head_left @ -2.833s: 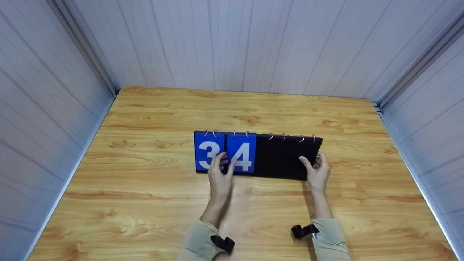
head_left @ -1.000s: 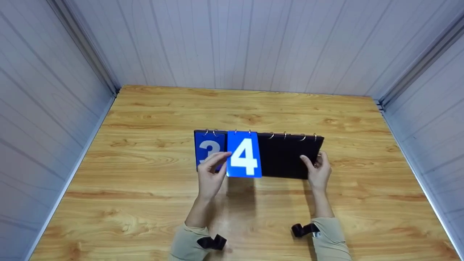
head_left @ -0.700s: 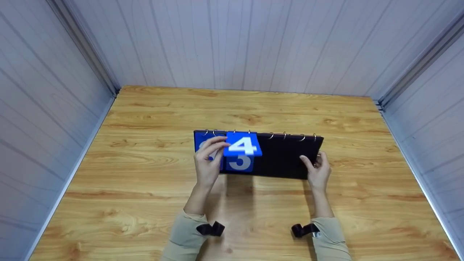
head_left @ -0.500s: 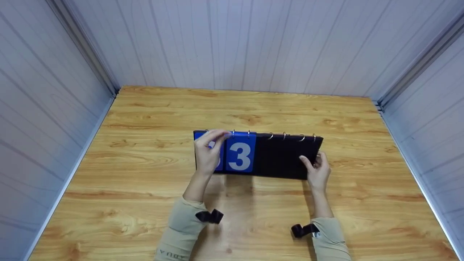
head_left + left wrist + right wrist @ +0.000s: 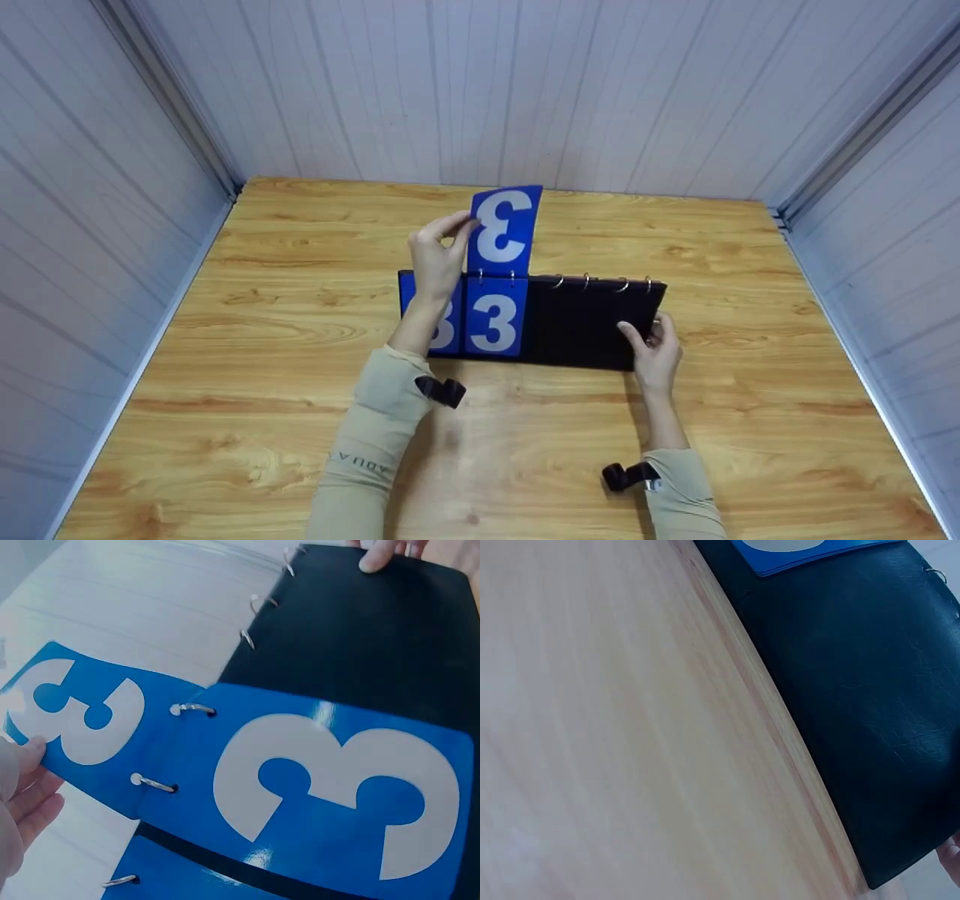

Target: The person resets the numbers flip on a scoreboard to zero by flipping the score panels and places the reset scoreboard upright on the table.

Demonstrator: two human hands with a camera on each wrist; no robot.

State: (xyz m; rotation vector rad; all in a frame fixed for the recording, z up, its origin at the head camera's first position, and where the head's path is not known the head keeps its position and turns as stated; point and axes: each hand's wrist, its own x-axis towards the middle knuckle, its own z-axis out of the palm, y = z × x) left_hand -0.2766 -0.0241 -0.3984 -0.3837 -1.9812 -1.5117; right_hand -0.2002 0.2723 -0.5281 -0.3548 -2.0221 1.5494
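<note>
A black flip scoreboard [image 5: 581,326] stands tilted on the table, metal rings along its top edge. My left hand [image 5: 439,259] pinches the left edge of a blue number card [image 5: 517,225], which is swung up above the rings and shows an upside-down 3. Below it another blue card [image 5: 495,316] reading 3 lies against the board. The leftmost card is partly hidden behind my left hand and wrist. My right hand [image 5: 658,356] grips the board's right end, thumb on the front, fingers behind. In the left wrist view the raised card [image 5: 82,712] lies between left thumb and fingers.
The scoreboard rests on a wood-grain table [image 5: 300,300] enclosed by pale panelled walls [image 5: 480,90] at the back and sides. Black wrist straps with cameras [image 5: 619,478] sit on both sleeves. Several rings [image 5: 586,281] on the board's right half carry no cards.
My left hand has taken the card reading 4 by its edge and swung it up over the rings, uncovering a 3 below. My right hand has kept its grip on the board.
</note>
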